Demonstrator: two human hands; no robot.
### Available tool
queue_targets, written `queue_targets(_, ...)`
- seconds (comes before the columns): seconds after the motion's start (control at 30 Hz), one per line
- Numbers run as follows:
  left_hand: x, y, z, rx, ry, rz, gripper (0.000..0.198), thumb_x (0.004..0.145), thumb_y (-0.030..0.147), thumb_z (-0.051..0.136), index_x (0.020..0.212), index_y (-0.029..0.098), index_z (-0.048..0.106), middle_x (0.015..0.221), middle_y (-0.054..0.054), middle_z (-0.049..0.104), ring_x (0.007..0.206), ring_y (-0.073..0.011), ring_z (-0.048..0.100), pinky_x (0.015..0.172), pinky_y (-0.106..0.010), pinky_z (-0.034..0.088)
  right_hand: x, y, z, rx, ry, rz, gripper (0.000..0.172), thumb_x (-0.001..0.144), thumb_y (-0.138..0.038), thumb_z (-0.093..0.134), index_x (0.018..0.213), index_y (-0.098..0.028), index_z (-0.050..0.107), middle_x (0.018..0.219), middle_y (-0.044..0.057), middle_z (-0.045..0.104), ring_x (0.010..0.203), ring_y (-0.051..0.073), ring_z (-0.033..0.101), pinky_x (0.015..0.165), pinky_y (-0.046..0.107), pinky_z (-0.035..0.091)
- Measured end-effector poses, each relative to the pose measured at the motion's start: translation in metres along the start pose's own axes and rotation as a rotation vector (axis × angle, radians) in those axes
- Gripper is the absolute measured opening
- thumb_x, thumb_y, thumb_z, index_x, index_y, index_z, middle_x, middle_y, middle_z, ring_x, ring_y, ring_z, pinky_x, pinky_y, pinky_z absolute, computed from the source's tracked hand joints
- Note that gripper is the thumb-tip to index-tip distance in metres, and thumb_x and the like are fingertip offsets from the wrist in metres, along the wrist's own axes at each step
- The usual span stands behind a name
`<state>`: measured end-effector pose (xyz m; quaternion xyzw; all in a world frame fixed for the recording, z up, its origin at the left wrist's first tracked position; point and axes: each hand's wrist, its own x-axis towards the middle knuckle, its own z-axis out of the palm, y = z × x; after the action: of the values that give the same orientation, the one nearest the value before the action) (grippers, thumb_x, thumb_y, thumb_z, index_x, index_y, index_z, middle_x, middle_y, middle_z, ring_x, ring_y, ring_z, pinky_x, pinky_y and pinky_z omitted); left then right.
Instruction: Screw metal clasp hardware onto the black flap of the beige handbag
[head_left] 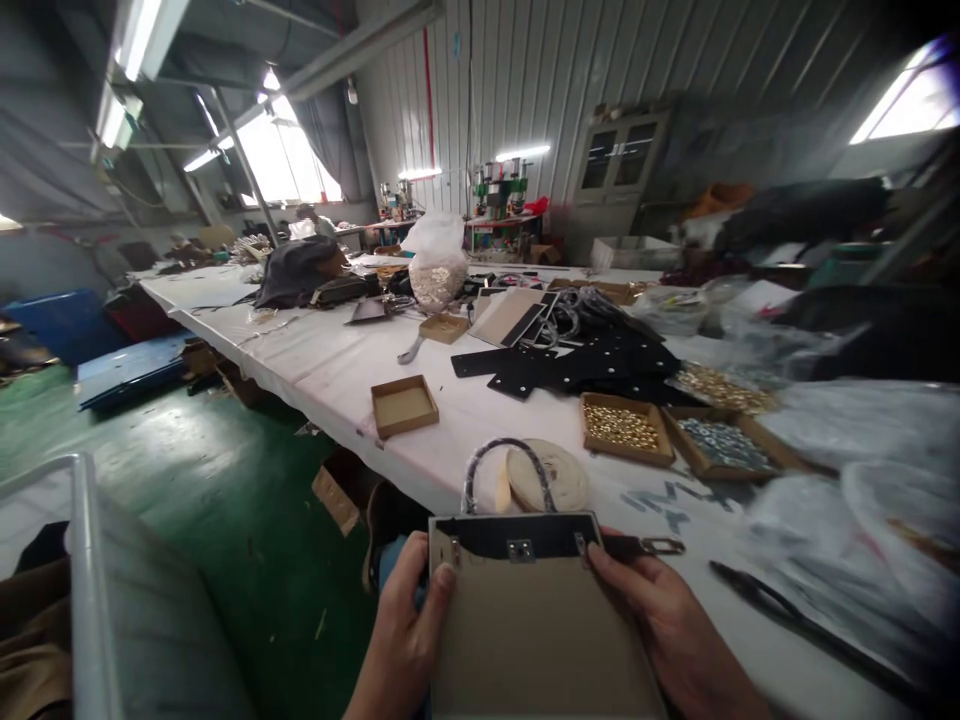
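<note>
Both my hands grip a flat handbag panel point(536, 630), beige with a dark band along its top and small metal fittings on the band. A wrapped curved handle point(510, 445) rises from its upper edge. My left hand point(412, 610) is closed on the left edge, thumb on the front. On the right edge my right hand point(660, 610) is closed, its thumb by the fitting at the upper corner. A dark strap with a metal buckle point(664, 546) sticks out beside my right hand; whether it is attached to the panel I cannot tell. Behind the handle lies a tape roll point(559, 475).
On the white table point(322, 370) are an open cardboard tray point(405, 405), a box of gold-coloured rivets point(619, 428), a box of silver pieces point(724, 445) and black panels point(577, 370). A long dark tool point(795, 620) lies at right. A grey bin point(150, 600) stands at left.
</note>
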<state>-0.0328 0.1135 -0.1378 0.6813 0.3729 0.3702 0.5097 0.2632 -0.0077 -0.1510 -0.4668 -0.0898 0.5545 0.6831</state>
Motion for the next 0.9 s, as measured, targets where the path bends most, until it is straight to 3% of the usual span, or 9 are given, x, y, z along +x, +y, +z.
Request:
queue_targets(0.13, 0.006, -0.001, 0.006, 0.024, -0.058, 0.045, 0.038, 0.116, 0.056, 0.062, 0.130, 0.026, 0.080, 0.125, -0.012, 0.074, 0.118, -0.0308, 0.069, 0.103, -0.037, 0.057, 0.001, -0.001, -0.007, -0.076, -0.010, -0.058, 0.063, 0.082, -0.049, 0.115, 0.130, -0.019, 0.088, 0.120, 0.016, 0.087, 0.103, 0.040, 0.085, 0.082, 0.038, 0.073)
queue_targets(0.23, 0.025, 0.009, 0.007, 0.113, -0.129, 0.062, 0.035, 0.118, 0.054, 0.057, 0.124, 0.025, 0.075, 0.125, -0.011, 0.071, 0.118, -0.0293, 0.066, 0.104, -0.039, 0.053, 0.002, -0.014, -0.005, -0.155, 0.007, -0.105, 0.064, 0.082, -0.055, 0.114, 0.128, -0.019, 0.089, 0.117, 0.015, 0.087, 0.102, 0.040, 0.084, 0.081, 0.038, 0.072)
queue_targets(0.37, 0.072, 0.034, 0.012, 0.292, -0.156, 0.131, 0.033, 0.117, 0.052, 0.057, 0.103, 0.023, 0.064, 0.118, -0.009, 0.067, 0.112, -0.0285, 0.064, 0.101, -0.042, 0.049, 0.016, -0.052, 0.004, -0.297, 0.101, -0.210, 0.075, 0.075, -0.062, 0.115, 0.130, -0.017, 0.089, 0.111, 0.015, 0.087, 0.095, 0.039, 0.083, 0.079, 0.039, 0.070)
queue_targets(0.5, 0.128, 0.046, 0.031, 0.461, -0.121, 0.136, 0.033, 0.114, 0.049, 0.058, 0.094, 0.024, 0.056, 0.110, -0.009, 0.066, 0.105, -0.0297, 0.064, 0.095, -0.045, 0.046, 0.056, -0.092, -0.001, -0.565, 0.138, -0.416, 0.071, 0.082, -0.069, 0.104, 0.131, -0.019, 0.088, 0.118, 0.014, 0.087, 0.110, 0.044, 0.081, 0.092, 0.044, 0.067)
queue_targets(0.63, 0.161, 0.027, 0.060, 0.649, -0.146, 0.104, 0.030, 0.112, 0.045, 0.059, 0.096, 0.021, 0.063, 0.117, -0.016, 0.071, 0.116, -0.0361, 0.067, 0.103, -0.050, 0.047, 0.113, -0.107, -0.027, -0.926, 0.332, -0.612, 0.063, 0.082, -0.070, 0.089, 0.118, -0.019, 0.090, 0.109, 0.016, 0.086, 0.112, 0.050, 0.079, 0.104, 0.056, 0.060)
queue_targets(0.73, 0.165, 0.006, 0.077, 0.739, -0.125, 0.118, 0.028, 0.113, 0.042, 0.057, 0.102, 0.019, 0.068, 0.126, -0.018, 0.072, 0.126, -0.0393, 0.064, 0.112, -0.056, 0.044, 0.145, -0.097, -0.050, -0.963, 0.392, -0.646, 0.070, 0.084, -0.075, 0.078, 0.125, -0.020, 0.087, 0.114, 0.017, 0.086, 0.114, 0.048, 0.080, 0.105, 0.056, 0.060)
queue_targets(0.9, 0.166, -0.013, 0.090, 0.697, -0.043, 0.173, 0.025, 0.114, 0.040, 0.057, 0.106, 0.019, 0.068, 0.131, -0.016, 0.070, 0.129, -0.0387, 0.062, 0.118, -0.062, 0.042, 0.158, -0.081, -0.067, -1.036, 0.493, -0.733, 0.078, 0.088, -0.077, 0.076, 0.144, -0.021, 0.076, 0.111, 0.015, 0.085, 0.102, 0.043, 0.082, 0.097, 0.055, 0.063)
